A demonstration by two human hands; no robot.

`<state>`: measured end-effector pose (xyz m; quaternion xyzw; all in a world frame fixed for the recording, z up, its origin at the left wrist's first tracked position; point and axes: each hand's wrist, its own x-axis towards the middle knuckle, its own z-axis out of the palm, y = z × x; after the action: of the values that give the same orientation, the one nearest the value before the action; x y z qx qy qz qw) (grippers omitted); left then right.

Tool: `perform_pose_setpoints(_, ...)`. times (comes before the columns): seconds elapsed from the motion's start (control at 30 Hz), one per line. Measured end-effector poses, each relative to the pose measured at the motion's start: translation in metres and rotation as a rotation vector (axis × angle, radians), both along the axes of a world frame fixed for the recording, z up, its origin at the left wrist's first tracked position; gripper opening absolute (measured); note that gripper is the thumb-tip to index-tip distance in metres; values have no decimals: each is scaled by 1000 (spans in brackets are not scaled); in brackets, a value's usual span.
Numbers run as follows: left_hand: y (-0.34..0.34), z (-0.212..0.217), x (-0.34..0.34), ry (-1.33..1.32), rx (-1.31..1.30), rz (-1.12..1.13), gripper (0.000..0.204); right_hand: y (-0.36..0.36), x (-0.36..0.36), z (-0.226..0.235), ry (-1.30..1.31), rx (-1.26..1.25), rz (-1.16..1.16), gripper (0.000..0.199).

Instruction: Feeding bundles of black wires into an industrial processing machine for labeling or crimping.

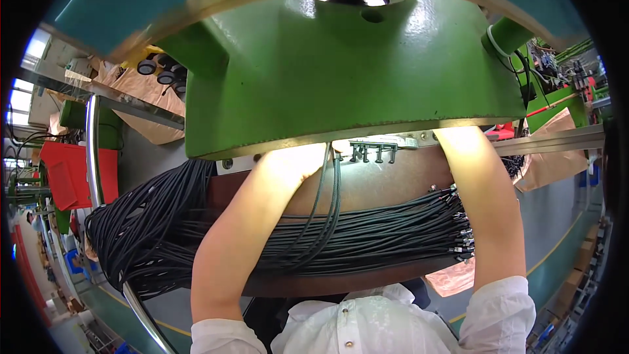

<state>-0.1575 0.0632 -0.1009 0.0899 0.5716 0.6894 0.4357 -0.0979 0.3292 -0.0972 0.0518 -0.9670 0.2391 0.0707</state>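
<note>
Both my forearms reach up under the green machine head [360,78]. My left hand [301,158] is partly hidden behind the head's lower edge. Its fingers close round the upper ends of a few black cables [336,183], which hang down from it to the bundle. Just right of these cables, a row of small black moulded parts [373,152] sits under the bright light at the metal tooling. My right hand [458,136] goes under the head at the right; its fingers are out of sight.
A thick bundle of black cables [367,236] lies across the brown curved table [393,174], with metal-tipped ends at the right. The cables drape leftward over a chrome rail [95,151]. A red bin [69,174] stands at left; brown paper [557,151] lies at right.
</note>
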Motion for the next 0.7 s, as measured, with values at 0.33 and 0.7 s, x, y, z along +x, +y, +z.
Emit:
perform_pose_setpoints(0.33,-16,20,-21,1324,-747,-182,28,-42,12,-13,-9,54,7,24)
perform_pose_setpoints(0.7,-5,13,-25,1373,-691,-116,28,-13,34,-15,4,130,-4,25)
